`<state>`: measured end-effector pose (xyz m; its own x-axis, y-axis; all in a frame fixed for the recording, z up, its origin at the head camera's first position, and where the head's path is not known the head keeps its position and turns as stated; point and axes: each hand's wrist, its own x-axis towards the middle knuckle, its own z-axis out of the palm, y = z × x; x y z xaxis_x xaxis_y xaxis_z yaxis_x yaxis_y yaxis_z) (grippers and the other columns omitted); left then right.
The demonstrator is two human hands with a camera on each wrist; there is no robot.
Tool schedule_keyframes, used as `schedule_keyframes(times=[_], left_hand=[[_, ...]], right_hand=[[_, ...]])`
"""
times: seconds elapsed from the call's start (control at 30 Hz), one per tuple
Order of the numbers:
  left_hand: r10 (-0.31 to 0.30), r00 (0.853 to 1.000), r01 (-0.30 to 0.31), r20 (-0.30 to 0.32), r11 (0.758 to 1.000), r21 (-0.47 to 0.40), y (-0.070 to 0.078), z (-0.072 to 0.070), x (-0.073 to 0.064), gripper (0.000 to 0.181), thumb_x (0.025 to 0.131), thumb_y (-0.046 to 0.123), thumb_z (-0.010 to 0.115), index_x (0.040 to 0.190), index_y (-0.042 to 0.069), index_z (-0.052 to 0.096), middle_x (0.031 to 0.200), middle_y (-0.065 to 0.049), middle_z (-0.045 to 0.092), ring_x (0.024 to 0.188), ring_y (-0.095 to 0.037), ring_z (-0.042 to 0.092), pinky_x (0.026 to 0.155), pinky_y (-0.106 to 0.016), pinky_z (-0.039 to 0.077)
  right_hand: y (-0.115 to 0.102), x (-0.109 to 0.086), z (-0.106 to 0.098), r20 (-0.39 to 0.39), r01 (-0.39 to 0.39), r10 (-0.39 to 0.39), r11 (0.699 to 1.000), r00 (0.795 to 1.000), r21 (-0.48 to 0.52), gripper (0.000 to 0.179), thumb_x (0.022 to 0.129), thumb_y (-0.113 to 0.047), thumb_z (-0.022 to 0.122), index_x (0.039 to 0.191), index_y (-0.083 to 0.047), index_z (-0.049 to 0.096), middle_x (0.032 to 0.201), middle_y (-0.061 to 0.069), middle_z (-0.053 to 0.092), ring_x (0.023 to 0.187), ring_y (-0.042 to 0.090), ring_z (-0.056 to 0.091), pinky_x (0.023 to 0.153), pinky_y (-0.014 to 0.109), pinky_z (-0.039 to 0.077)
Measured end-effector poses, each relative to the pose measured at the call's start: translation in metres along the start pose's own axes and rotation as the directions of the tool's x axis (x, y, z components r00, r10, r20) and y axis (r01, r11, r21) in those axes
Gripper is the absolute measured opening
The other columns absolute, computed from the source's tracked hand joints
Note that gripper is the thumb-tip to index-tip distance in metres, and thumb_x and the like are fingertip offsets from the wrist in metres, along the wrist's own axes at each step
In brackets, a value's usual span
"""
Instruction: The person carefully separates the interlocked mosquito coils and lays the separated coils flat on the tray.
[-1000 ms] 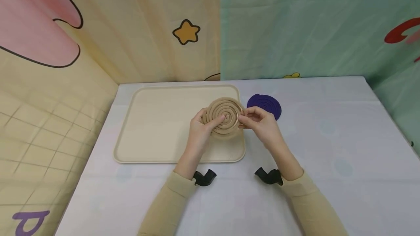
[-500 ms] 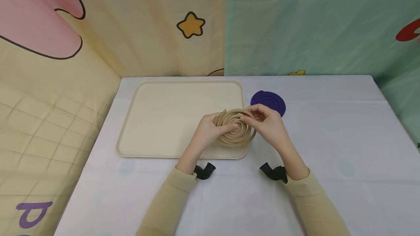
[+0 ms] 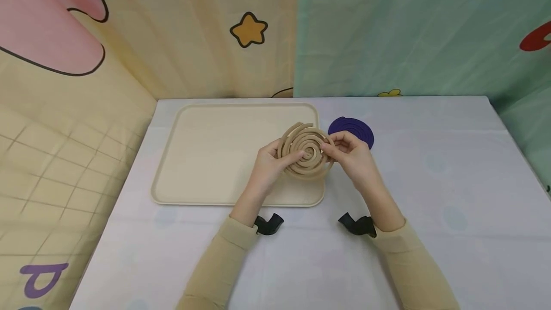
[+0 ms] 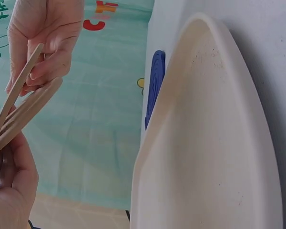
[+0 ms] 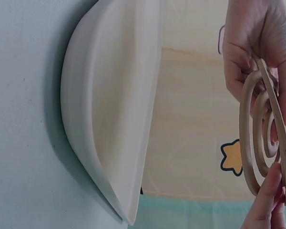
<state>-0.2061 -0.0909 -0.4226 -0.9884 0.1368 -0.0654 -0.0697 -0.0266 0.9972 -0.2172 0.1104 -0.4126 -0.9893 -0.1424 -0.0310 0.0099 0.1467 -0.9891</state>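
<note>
A tan mosquito coil (image 3: 309,143), wound in a spiral, is held up over the right part of the cream tray (image 3: 224,157). My left hand (image 3: 266,169) grips its left side, thumb across the front near the centre. At its right side my right hand (image 3: 355,159) pinches a turn between thumb and fingers. Seen from the right wrist, the turns of the coil (image 5: 246,138) stand apart, with one strip tilted away from the rest. A second spiral coil (image 3: 353,127), dark purple, lies on the table beyond my right hand, partly overlapped by it.
The tray has a low raised rim and lies on a white table cover (image 3: 430,181). Printed cloth hangs (image 3: 366,32) behind the table and at both sides. A black curved piece (image 3: 269,224) shows at each wrist.
The coil dipped toward me and tilted, then came up again facing the camera. Its turns are looser, and ends stick out at the top. Both hands keep hold of it.
</note>
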Motion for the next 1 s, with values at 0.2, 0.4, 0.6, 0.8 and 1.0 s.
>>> schedule_keyframes(times=[0.2, 0.4, 0.6, 0.8, 1.0], left_hand=[[0.016, 1.000, -0.017, 0.008, 0.994, 0.104, 0.0022, -0.0029, 0.0000, 0.037, 0.088, 0.013, 0.074, 0.122, 0.003, 0.067, 0.115, -0.015, 0.071, 0.095, -0.011, 0.067, 0.080, -0.025, 0.057], [-0.060, 0.990, 0.026, 0.125, 0.966, 0.256, 0.0014, -0.0036, 0.0014, 0.031, 0.087, 0.020, 0.076, 0.114, 0.006, 0.072, 0.101, -0.008, 0.075, 0.085, -0.007, 0.064, 0.076, -0.023, 0.053], [-0.081, 0.980, 0.032, 0.180, 0.966, 0.258, -0.0012, -0.0020, 0.0017, 0.028, 0.087, 0.019, 0.076, 0.111, 0.005, 0.072, 0.098, -0.007, 0.075, 0.082, -0.006, 0.064, 0.076, -0.023, 0.054], [-0.081, 0.982, 0.051, 0.172, 0.983, 0.174, -0.0022, -0.0012, 0.0028, 0.035, 0.087, 0.013, 0.075, 0.120, 0.004, 0.068, 0.112, -0.011, 0.072, 0.094, -0.009, 0.065, 0.083, -0.025, 0.055], [-0.068, 0.993, 0.065, 0.092, 0.997, 0.041, -0.0033, -0.0004, 0.0046, 0.046, 0.086, 0.003, 0.073, 0.130, 0.003, 0.060, 0.125, -0.016, 0.066, 0.102, -0.012, 0.064, 0.087, -0.023, 0.054]], right_hand=[[-0.0012, -0.0024, 0.0000, 0.028, -0.005, 0.007, 0.999, 1.000, -0.044, 0.031, 0.092, -0.016, 0.070, 0.115, 0.002, 0.060, 0.085, -0.006, 0.066, 0.075, 0.005, 0.065, 0.069, 0.020, 0.055], [-0.0030, -0.0047, 0.0006, 0.070, 0.044, -0.030, 0.977, 0.997, -0.210, 0.028, 0.090, -0.018, 0.073, 0.112, -0.001, 0.065, 0.105, 0.012, 0.068, 0.082, 0.003, 0.064, 0.070, 0.018, 0.054], [-0.0022, -0.0033, 0.0008, 0.090, 0.053, -0.035, 0.977, 0.995, -0.205, 0.025, 0.090, -0.014, 0.073, 0.109, 0.001, 0.067, 0.114, 0.018, 0.068, 0.086, -0.001, 0.065, 0.074, 0.015, 0.055], [-0.0028, -0.0017, -0.0020, 0.091, 0.028, -0.012, 0.985, 0.996, -0.170, 0.028, 0.090, -0.018, 0.073, 0.110, 0.000, 0.066, 0.104, 0.011, 0.069, 0.081, 0.003, 0.065, 0.071, 0.018, 0.055], [-0.0029, -0.0021, -0.0033, 0.094, 0.002, 0.019, 0.976, 0.995, -0.218, 0.030, 0.088, -0.023, 0.075, 0.110, -0.005, 0.067, 0.093, 0.003, 0.065, 0.078, 0.009, 0.061, 0.066, 0.023, 0.052]])
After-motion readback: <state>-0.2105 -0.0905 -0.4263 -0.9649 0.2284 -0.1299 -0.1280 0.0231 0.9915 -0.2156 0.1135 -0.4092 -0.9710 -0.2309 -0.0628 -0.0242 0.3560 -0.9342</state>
